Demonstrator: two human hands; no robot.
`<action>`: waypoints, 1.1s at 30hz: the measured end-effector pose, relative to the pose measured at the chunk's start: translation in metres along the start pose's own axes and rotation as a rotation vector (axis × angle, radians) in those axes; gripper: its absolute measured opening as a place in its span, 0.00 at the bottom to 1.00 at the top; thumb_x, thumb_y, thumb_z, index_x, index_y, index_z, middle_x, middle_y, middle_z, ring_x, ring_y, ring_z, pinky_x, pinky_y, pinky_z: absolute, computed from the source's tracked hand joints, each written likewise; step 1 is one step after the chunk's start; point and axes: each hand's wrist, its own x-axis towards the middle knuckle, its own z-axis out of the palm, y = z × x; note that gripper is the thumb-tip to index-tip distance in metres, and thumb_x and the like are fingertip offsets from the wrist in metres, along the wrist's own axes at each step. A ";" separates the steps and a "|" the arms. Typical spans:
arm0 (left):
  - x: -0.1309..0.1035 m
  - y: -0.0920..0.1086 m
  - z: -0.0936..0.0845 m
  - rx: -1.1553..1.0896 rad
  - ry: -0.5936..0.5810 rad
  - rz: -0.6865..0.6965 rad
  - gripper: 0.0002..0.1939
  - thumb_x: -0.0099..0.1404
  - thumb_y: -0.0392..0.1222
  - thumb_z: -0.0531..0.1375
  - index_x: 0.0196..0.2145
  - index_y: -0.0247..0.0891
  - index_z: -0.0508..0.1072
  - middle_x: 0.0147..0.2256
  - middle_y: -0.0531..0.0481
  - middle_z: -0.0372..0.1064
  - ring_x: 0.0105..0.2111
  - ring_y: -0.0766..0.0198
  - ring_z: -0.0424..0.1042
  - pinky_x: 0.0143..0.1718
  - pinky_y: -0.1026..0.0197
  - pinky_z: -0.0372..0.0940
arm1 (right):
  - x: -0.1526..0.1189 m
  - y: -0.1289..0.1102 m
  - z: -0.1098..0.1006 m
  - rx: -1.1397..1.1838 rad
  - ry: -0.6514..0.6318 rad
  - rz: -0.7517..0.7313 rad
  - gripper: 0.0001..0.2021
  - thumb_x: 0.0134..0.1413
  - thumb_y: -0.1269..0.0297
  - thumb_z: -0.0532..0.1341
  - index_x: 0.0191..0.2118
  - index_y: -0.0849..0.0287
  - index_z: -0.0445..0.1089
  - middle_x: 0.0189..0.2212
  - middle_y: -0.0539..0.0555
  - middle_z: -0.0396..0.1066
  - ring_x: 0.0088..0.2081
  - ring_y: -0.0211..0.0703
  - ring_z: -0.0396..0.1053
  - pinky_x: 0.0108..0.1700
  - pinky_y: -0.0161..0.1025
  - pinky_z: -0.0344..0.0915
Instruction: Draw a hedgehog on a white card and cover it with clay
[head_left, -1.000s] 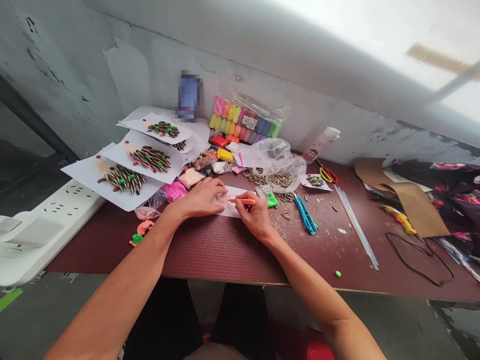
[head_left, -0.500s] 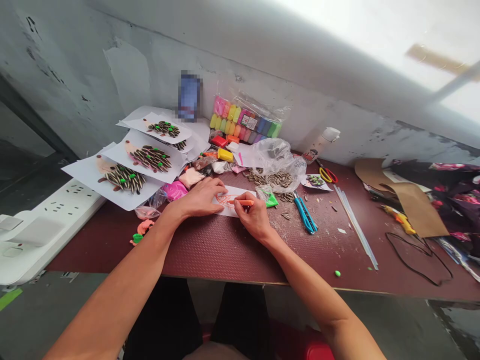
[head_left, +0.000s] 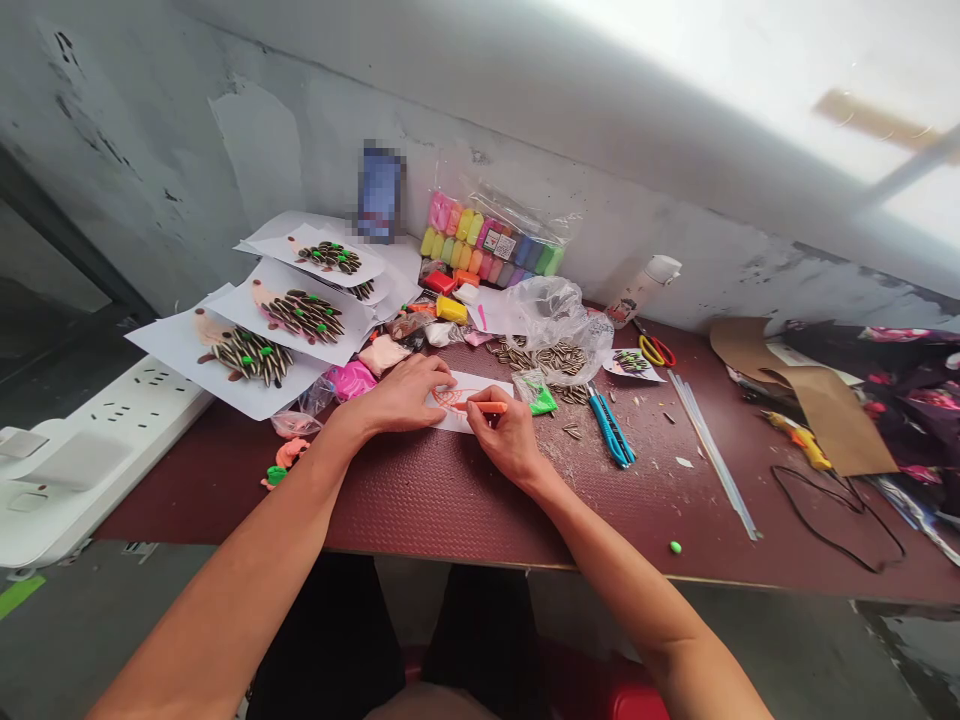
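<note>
Before me on the table lies a small white card [head_left: 457,420] with an orange line drawing on it. My right hand [head_left: 506,430] grips an orange pen [head_left: 491,407], its tip at the drawing. My left hand [head_left: 409,392] rests flat with fingers out on the card's left side, holding nothing. Just right of the card lies a small bag of green clay [head_left: 538,393]. Behind it, sunflower seeds [head_left: 551,358] are heaped by a clear plastic bag [head_left: 551,300]. Pink clay [head_left: 350,380] sits beyond my left wrist.
Seed-covered hedgehog pictures [head_left: 296,315] are stacked at left above a white power strip [head_left: 97,450]. A pack of coloured clay [head_left: 491,240] leans on the wall. On the right lie a blue cutter [head_left: 611,430], scissors [head_left: 656,350], glue sticks [head_left: 712,455] and a yellow glue gun [head_left: 806,443].
Almost nothing differs. My right hand and the pen have shifted very slightly over the drawing, while my left hand stays on the card.
</note>
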 end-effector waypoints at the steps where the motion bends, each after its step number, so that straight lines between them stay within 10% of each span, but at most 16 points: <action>1: 0.000 0.001 0.000 0.000 -0.002 -0.004 0.22 0.57 0.42 0.58 0.50 0.41 0.76 0.53 0.45 0.70 0.54 0.48 0.66 0.58 0.50 0.60 | 0.000 0.000 0.001 0.006 -0.003 -0.002 0.10 0.59 0.58 0.58 0.30 0.57 0.70 0.25 0.50 0.72 0.24 0.36 0.63 0.28 0.35 0.60; 33: -0.001 0.001 -0.002 -0.001 -0.016 -0.008 0.24 0.56 0.40 0.58 0.51 0.40 0.76 0.54 0.44 0.69 0.54 0.49 0.66 0.59 0.50 0.59 | 0.003 0.000 -0.009 -0.030 0.092 -0.002 0.10 0.58 0.62 0.58 0.27 0.56 0.69 0.25 0.50 0.72 0.25 0.38 0.65 0.30 0.36 0.61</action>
